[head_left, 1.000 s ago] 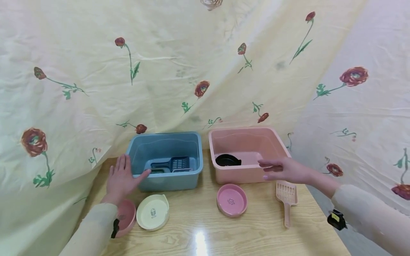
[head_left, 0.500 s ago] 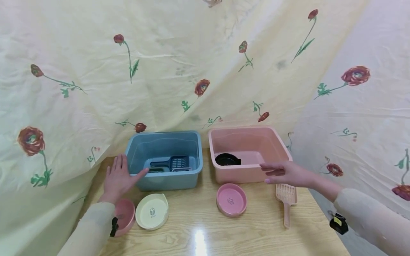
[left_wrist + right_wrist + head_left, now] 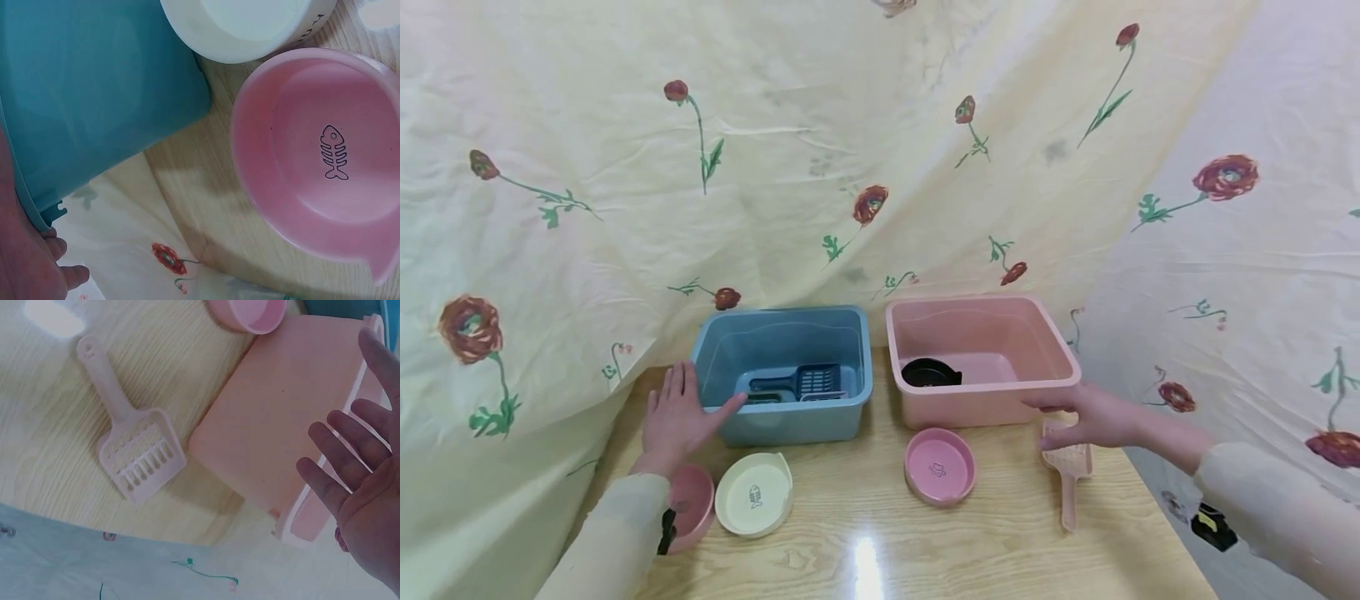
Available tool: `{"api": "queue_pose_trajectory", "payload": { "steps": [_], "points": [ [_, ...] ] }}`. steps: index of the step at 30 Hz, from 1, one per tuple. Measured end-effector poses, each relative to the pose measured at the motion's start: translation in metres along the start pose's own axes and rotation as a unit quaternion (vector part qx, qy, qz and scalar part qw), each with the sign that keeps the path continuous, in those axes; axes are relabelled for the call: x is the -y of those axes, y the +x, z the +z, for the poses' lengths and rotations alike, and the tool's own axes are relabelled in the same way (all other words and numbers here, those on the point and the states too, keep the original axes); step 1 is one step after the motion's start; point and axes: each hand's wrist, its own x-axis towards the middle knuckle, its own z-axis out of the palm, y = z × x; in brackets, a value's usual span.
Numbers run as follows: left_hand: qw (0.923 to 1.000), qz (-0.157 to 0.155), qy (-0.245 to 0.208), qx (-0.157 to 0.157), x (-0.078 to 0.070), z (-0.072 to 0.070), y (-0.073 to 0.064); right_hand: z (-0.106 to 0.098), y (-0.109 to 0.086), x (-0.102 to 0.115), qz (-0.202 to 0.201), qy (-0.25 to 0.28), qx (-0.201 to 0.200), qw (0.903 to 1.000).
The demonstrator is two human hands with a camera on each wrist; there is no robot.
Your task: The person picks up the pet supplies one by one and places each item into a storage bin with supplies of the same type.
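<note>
My left hand (image 3: 677,421) rests at the front left corner of a blue litter box (image 3: 797,423), fingers fairly straight, thumb over the rim. Inside that box lies a navy litter scoop (image 3: 816,381); other items beside it are partly hidden by the front wall. At the front right corner of a pink litter box (image 3: 970,408) is my right hand (image 3: 1093,415), fingers extended and spread in the right wrist view. It hovers above a pink litter scoop (image 3: 140,453), covering part of its head in the head view. A black bowl (image 3: 928,372) sits inside the pink box.
In front of the boxes stand a deep pink bowl (image 3: 940,467), a cream bowl (image 3: 752,496) and another pink bowl (image 3: 312,156), partly under my left forearm. Flowered cloth (image 3: 790,183) hangs behind. The table's right edge (image 3: 1157,508) runs close beside the pink scoop.
My right hand has shifted slightly right and down, from the pink box's front wall to over the scoop's head. My left hand stays at the blue box's corner.
</note>
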Motion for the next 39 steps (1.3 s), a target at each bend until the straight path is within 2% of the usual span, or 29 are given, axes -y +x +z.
{"api": "queue_pose_trajectory", "payload": {
  "steps": [7,13,16,21,26,33,39],
  "points": [
    [1.0,-0.001,0.003,0.001,0.001,-0.002,0.001,-0.003,-0.011,-0.002,0.014,-0.112,0.062,0.9917],
    [1.0,0.003,0.006,-0.002,0.003,-0.003,0.001,0.015,-0.021,-0.011,-0.024,-0.207,0.099,0.9731],
    [1.0,0.005,0.008,-0.002,0.004,-0.002,0.002,0.026,-0.028,-0.021,-0.05,-0.236,0.105,0.9648],
    [0.9999,0.005,0.009,-0.003,0.004,-0.001,0.003,0.04,-0.038,-0.037,-0.075,-0.254,0.116,0.9573],
    [0.9999,0.005,0.01,-0.006,0.005,-0.001,0.002,0.055,-0.042,-0.054,-0.073,-0.256,0.114,0.957],
    [1.0,0.002,0.008,-0.003,0.005,0.002,0.002,0.076,-0.045,-0.072,-0.107,-0.271,0.093,0.952],
    [1.0,0.004,0.007,-0.003,0.003,0.003,0.002,0.087,-0.048,-0.083,-0.12,-0.277,0.104,0.9477]
  ]
}}
